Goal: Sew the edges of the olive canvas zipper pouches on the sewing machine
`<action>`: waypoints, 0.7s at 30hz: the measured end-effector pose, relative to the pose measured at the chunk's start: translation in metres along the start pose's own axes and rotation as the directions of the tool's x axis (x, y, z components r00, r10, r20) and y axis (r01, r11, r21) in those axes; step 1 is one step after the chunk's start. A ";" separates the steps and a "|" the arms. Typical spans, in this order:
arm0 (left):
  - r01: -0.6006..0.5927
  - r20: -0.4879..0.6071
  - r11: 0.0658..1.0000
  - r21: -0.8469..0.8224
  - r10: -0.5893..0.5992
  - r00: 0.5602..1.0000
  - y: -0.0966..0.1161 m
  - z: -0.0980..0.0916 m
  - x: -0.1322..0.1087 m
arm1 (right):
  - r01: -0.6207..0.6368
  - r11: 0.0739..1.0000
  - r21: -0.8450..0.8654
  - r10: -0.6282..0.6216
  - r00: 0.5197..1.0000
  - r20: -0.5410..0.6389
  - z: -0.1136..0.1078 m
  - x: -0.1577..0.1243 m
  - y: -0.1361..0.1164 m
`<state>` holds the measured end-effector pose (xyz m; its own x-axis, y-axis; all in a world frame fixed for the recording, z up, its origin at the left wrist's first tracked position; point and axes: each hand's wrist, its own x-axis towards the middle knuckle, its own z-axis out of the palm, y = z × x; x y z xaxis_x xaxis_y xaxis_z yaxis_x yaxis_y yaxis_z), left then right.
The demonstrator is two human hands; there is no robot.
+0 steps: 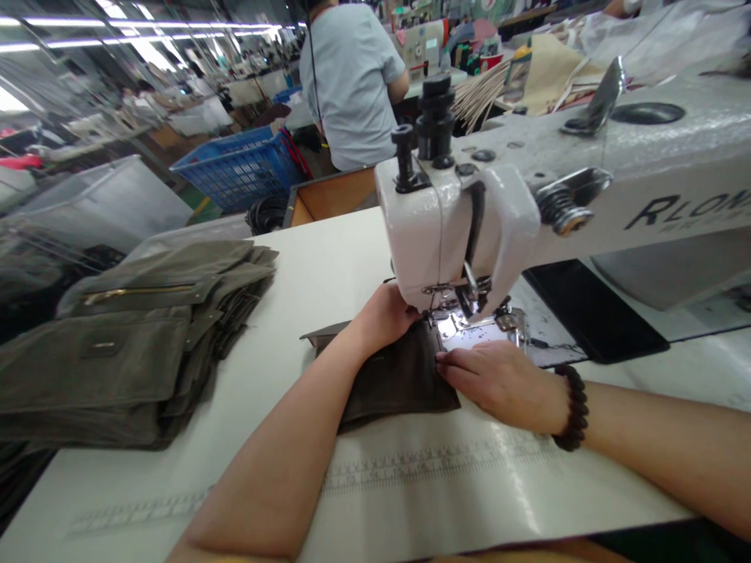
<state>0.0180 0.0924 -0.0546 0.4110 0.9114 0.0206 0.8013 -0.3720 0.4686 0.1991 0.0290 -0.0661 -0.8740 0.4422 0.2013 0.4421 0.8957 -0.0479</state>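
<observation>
A dark olive fabric panel lies on the white table with its right edge beside the needle area of a white sewing machine. My left hand rests on the panel's far part, close to the presser foot, its fingertips partly hidden by the machine head. At the panel's right edge, my right hand pinches the fabric between thumb and fingers. A dark beaded bracelet circles my right wrist. Light from the machine falls on the metal needle plate.
Stacked olive fabric pieces with zips lie at the left. A black phone-like slab sits under the machine arm. Ruler markings run along the table front. Behind are a blue crate, a wooden box and a person.
</observation>
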 end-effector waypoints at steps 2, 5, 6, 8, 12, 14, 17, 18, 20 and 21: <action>-0.033 -0.005 0.999 0.020 0.033 0.999 -0.001 0.000 0.000 | -0.029 1.000 0.006 0.029 1.000 0.008 0.000 0.000 0.000; -0.065 -0.008 0.997 0.045 0.066 0.998 -0.003 0.002 0.002 | -0.065 0.998 0.020 0.065 0.998 0.002 0.001 0.001 0.001; -0.069 -0.010 0.996 0.051 0.070 0.998 -0.005 0.003 0.003 | -0.077 0.997 0.024 0.077 0.997 -0.006 0.001 0.001 0.001; -0.077 -0.015 0.995 0.066 0.078 0.997 -0.008 0.004 0.005 | -0.101 0.994 0.029 0.101 0.995 -0.016 0.001 0.002 0.002; -0.089 -0.024 0.993 0.082 0.092 0.996 -0.012 0.007 0.007 | -0.140 0.990 0.022 0.141 0.989 -0.035 0.002 0.005 0.004; -0.093 -0.027 0.992 0.086 0.095 0.995 -0.013 0.008 0.007 | -0.150 0.989 0.012 0.151 0.988 -0.041 0.002 0.006 0.004; -0.097 -0.027 0.991 0.097 0.100 0.995 -0.015 0.010 0.009 | -0.157 0.988 -0.006 0.157 0.987 -0.037 0.002 0.007 0.004; -0.098 -0.025 0.990 0.103 0.101 0.995 -0.015 0.011 0.010 | -0.162 0.987 -0.013 0.161 0.986 -0.033 0.002 0.007 0.004; -0.096 -0.020 0.988 0.117 0.099 0.995 -0.014 0.008 0.009 | -0.170 0.985 -0.021 0.170 0.985 -0.022 0.001 0.007 0.003; -0.095 -0.021 0.988 0.121 0.098 0.995 -0.013 0.005 0.007 | -0.172 0.985 -0.018 0.171 0.985 -0.018 0.001 0.006 0.003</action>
<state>0.0131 0.1025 -0.0651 0.4784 0.8740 0.0852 0.8054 -0.4754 0.3541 0.1948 0.0346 -0.0661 -0.7817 0.5882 0.2075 0.5891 0.8055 -0.0643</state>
